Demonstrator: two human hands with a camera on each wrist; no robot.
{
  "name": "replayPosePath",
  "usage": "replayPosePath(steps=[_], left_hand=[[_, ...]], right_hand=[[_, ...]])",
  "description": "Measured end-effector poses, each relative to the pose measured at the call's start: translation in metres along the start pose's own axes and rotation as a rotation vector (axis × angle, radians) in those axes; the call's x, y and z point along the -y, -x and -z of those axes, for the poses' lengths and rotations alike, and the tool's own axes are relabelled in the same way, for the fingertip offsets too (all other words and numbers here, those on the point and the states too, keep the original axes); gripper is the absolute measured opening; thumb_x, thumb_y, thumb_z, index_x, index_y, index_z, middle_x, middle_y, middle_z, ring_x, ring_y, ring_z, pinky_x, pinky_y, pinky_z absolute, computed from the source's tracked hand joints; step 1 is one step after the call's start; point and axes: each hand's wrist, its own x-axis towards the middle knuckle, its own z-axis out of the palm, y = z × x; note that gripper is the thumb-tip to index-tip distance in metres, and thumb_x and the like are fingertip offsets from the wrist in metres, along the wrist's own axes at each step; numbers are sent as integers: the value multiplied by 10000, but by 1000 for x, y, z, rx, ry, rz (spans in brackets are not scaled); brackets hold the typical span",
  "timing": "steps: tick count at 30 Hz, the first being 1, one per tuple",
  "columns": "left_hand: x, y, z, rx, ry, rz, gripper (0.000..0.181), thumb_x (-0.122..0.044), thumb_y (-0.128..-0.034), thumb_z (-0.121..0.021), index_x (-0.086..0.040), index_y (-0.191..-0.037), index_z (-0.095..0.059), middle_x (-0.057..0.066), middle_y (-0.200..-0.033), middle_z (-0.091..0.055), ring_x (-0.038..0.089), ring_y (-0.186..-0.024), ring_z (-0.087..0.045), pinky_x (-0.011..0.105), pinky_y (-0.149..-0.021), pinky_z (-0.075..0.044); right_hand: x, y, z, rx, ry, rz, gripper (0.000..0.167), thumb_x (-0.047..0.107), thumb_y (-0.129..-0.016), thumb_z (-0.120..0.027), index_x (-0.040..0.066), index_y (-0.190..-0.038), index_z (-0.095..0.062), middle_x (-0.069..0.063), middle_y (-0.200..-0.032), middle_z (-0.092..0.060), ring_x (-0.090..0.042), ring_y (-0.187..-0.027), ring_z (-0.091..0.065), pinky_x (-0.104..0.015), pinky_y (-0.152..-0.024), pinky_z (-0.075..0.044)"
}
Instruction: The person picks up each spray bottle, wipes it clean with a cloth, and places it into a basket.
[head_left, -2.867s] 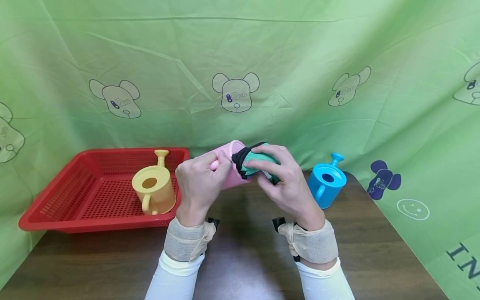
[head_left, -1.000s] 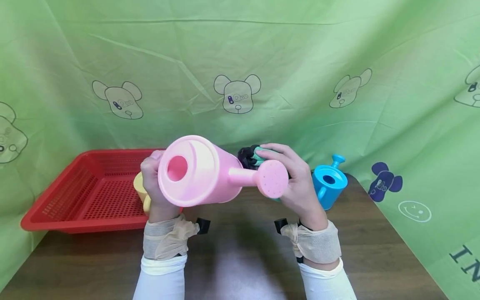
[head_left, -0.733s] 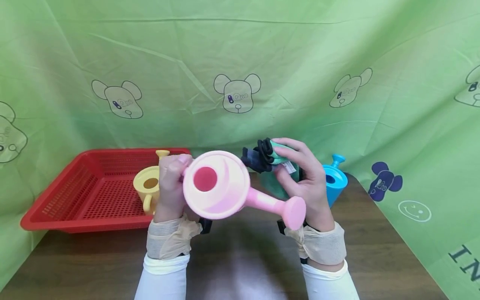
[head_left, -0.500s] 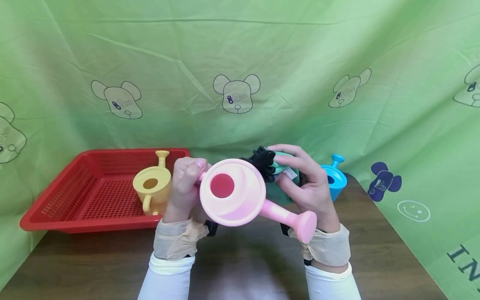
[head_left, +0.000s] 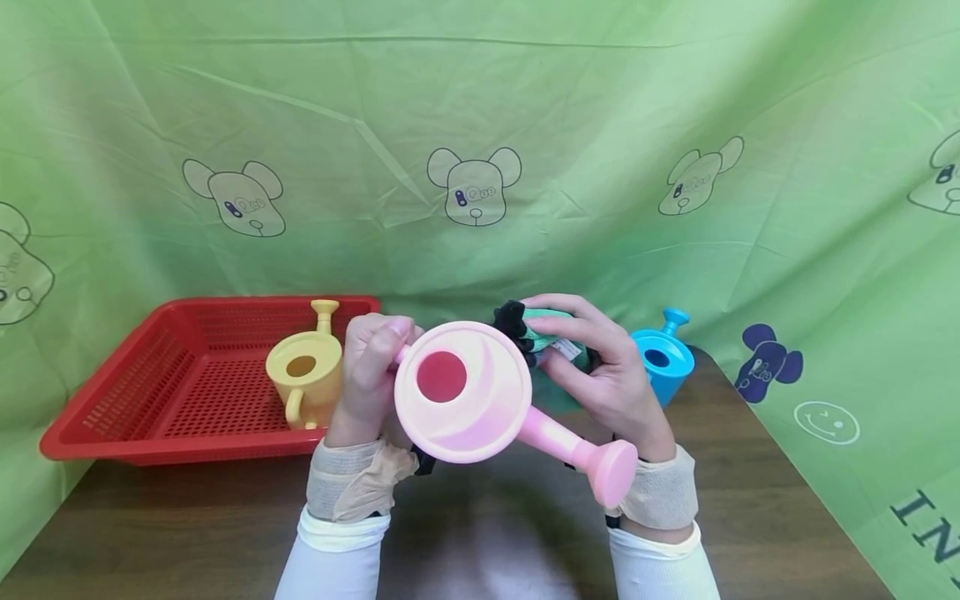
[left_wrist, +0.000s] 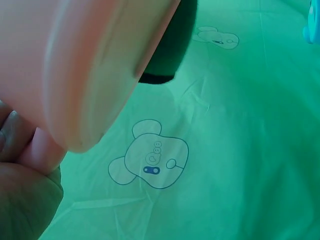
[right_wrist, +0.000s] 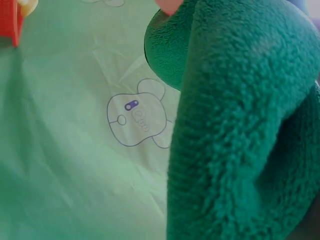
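Observation:
Gripped at its handle by my left hand [head_left: 372, 362], a pink toy watering can [head_left: 480, 417] is held above the table. Its round top hole faces the head camera, and its spout slants down to the right. My right hand [head_left: 611, 371] holds a bunched green towelling cloth [right_wrist: 240, 100] with black trim and a white label [head_left: 566, 348], fingers on top and thumb below. The cloth is at the can's far right side, partly hidden by it; in the left wrist view its dark edge shows behind the can. Whether they touch is unclear.
A red perforated basket [head_left: 135, 446] stands at the left with a yellow watering can [head_left: 318, 387] in it. Behind my right hand, a blue watering can [head_left: 667, 383] stands on the brown wooden table [head_left: 750, 517]. A green printed curtain [head_left: 480, 92] hangs at the back.
The pink can has turned from its base side to top up, with the spout swinging down and right. Over the last half second the cloth has shifted slightly left, against little can motion.

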Motion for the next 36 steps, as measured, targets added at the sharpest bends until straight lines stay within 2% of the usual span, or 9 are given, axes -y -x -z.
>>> replayPosePath(steps=[4,11,13,18,22,28,36], left_hand=[[-1,0,0,11,-2,-8,411,-107,-890,-369,-80,-486,-298,54,-457,-265,157,-431,-222,281,-412,-145],[-3,0,-2,67,41,-41,377,-45,-872,-374,-70,-497,-338,51,-470,-268,173,-447,-214,301,-422,-149],[-1,1,-2,77,-3,-54,381,-34,-878,-393,-65,-500,-362,53,-472,-284,169,-452,-225,294,-420,-160],[3,1,-3,105,-182,-109,369,14,-849,-423,-61,-488,-449,52,-469,-317,144,-452,-258,261,-419,-186],[5,1,-3,139,-279,-124,358,5,-823,-450,-67,-472,-462,41,-456,-349,108,-438,-293,233,-414,-193],[7,0,-4,197,-335,-131,342,-18,-818,-481,-83,-483,-469,37,-465,-404,89,-441,-335,222,-409,-216],[8,0,-5,244,-342,-123,341,-7,-820,-475,-100,-492,-465,25,-475,-404,75,-448,-333,218,-409,-211]], right_hand=[[-1,0,-1,18,14,-51,472,-157,-898,-627,84,-1291,-731,-102,-1376,-663,-243,-1262,-637,-252,-903,-563],[-10,1,-4,48,5,-171,425,-126,-919,-660,41,-1305,-714,-149,-1392,-645,-246,-1279,-618,-268,-944,-566],[-14,2,-4,55,21,-190,419,-117,-921,-670,35,-1309,-710,-161,-1392,-643,-236,-1292,-616,-271,-975,-568],[-20,4,-4,75,54,-224,422,-88,-927,-688,46,-1327,-703,-137,-1406,-642,-195,-1319,-605,-274,-1023,-567],[-21,5,-3,94,74,-241,430,-75,-930,-696,61,-1337,-702,-108,-1420,-639,-178,-1331,-597,-274,-1038,-560],[-18,4,-2,111,83,-247,430,-75,-928,-700,68,-1334,-706,-91,-1423,-642,-180,-1343,-594,-273,-1066,-539],[-11,4,1,121,76,-233,438,-88,-929,-686,85,-1331,-711,-92,-1416,-648,-189,-1343,-597,-283,-1085,-527]])
